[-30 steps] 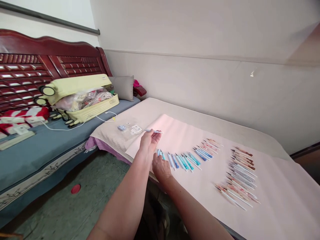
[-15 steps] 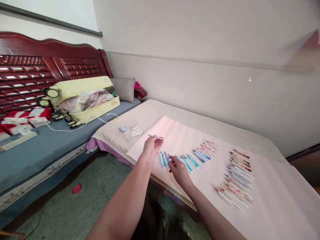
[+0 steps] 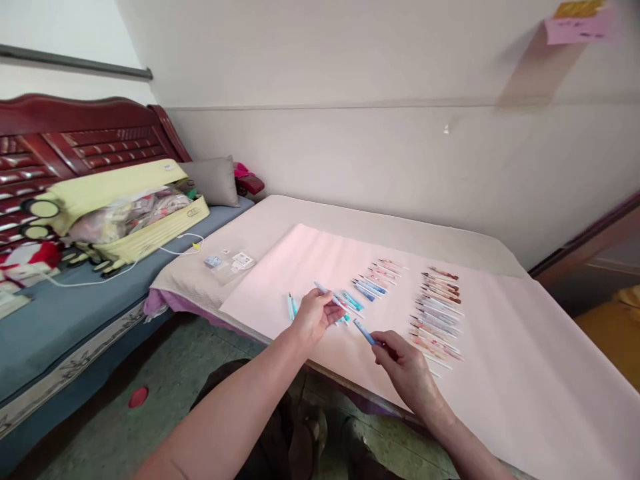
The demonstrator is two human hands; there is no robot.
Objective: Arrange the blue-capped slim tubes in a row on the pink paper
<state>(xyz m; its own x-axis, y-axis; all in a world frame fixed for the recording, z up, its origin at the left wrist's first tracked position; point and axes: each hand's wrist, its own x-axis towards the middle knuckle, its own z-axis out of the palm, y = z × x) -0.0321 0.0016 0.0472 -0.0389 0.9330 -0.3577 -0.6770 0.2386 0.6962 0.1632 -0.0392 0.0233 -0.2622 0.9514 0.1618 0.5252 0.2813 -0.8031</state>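
Observation:
My left hand [image 3: 316, 315] is closed around a slim pale blue-and-white pen [image 3: 330, 296], holding it slanted above the pink sheet. To its right, my right hand [image 3: 403, 363] pinches a blue pen [image 3: 364, 331] near its lower end, pointing up and left. Teal pens [image 3: 353, 301] lie under and just behind my left hand, partly hidden by it. Left of that hand rest a couple of light blue and teal pens [image 3: 291, 307]. Dark blue pens [image 3: 370, 289] and pink-patterned pens [image 3: 384, 273] continue the row toward the back.
The pink sheet [image 3: 280, 267] covers most of the table. A column of brown, grey and pink pens [image 3: 439, 313] lies on the right. Small packets [image 3: 243, 260] sit at the left. Beyond stands a bed with an open yellow suitcase [image 3: 150, 233] and a grey pillow [image 3: 213, 183].
My right hand has picked the blue pen up from the row and moved right with it. The left hand still holds its pen, and the view has turned right.

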